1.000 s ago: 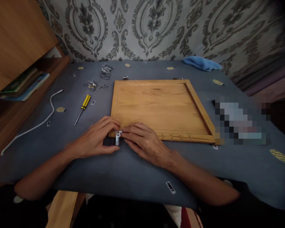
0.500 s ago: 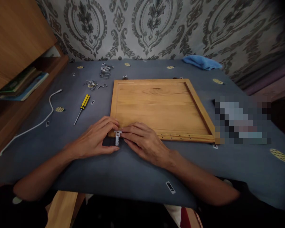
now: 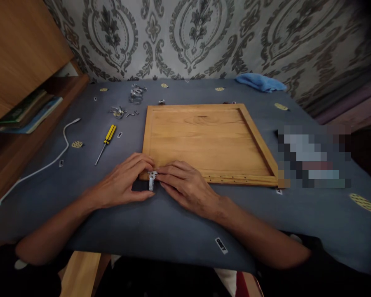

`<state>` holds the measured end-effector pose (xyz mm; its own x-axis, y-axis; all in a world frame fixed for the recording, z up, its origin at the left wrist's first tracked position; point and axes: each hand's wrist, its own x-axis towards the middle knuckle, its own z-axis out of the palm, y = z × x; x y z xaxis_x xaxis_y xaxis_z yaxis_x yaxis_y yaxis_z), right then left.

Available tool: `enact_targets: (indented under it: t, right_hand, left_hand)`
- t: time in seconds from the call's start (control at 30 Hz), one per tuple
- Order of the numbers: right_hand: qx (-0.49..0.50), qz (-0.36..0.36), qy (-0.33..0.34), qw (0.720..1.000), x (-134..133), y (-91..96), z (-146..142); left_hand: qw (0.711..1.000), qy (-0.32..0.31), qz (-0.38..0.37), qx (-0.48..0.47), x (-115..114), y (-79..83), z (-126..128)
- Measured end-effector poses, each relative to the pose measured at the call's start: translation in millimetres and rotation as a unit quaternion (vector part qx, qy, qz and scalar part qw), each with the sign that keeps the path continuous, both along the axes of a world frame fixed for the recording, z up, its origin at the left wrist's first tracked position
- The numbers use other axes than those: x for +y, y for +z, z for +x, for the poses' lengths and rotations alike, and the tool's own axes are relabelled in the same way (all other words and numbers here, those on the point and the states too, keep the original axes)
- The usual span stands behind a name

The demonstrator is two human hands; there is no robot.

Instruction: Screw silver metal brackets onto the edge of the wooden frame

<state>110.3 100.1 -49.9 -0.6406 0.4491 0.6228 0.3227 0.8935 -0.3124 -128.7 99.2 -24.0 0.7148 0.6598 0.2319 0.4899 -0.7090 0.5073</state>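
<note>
Your left hand [image 3: 123, 181] holds metal hinge [image 3: 151, 181] between thumb and fingers, at near left corner of wooden panel [image 3: 198, 142], middle of table [image 3: 173, 231]. Your right hand [image 3: 190, 187] meets hinge from right, fingers together; cannot tell if they pinch it. White cable [image 3: 67, 142] along table's left edge, screwdriver [image 3: 110, 135] between cable and panel. Beyond, loose metal parts [image 3: 118, 112] toward far left corner; blue cloth [image 3: 261, 82] at far right corner.
</note>
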Motion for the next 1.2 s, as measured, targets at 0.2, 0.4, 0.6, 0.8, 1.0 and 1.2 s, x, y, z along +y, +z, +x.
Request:
enact_targets:
  t: [0.2, 0.4, 0.6, 0.8, 1.0, 1.2]
  right_hand:
    - [0.004, -0.001, 0.001, 1.0, -0.4, 0.7, -0.1]
    - [0.0, -0.002, 0.002, 1.0, -0.3, 1.4, 0.0]
    - [-0.009, 0.008, 0.001, 1.0, -0.7, 2.0, 0.7]
    - [-0.014, 0.012, 0.004, 1.0, -0.2, -0.3, 1.4]
    - [-0.02, 0.008, 0.003, 1.0, -0.6, 0.6, 2.2]
    - [-0.027, -0.012, 0.01, 1.0, -0.5, -1.1, 2.9]
  left_hand:
    - [1.0, -0.001, -0.002, -0.003, 0.7, 0.1, 0.6]
    - [1.0, 0.001, -0.007, -0.005, 0.5, 0.1, 0.8]
    - [1.0, -0.004, -0.003, 0.0, 0.7, 1.4, 0.8]
    - [1.0, -0.003, 0.0, 0.001, 0.9, 0.2, 0.3]
    - [1.0, -0.001, -0.009, 0.002, 0.8, 0.4, -0.5]
    - [1.0, 0.003, -0.009, -0.001, 1.0, 0.0, 0.0]
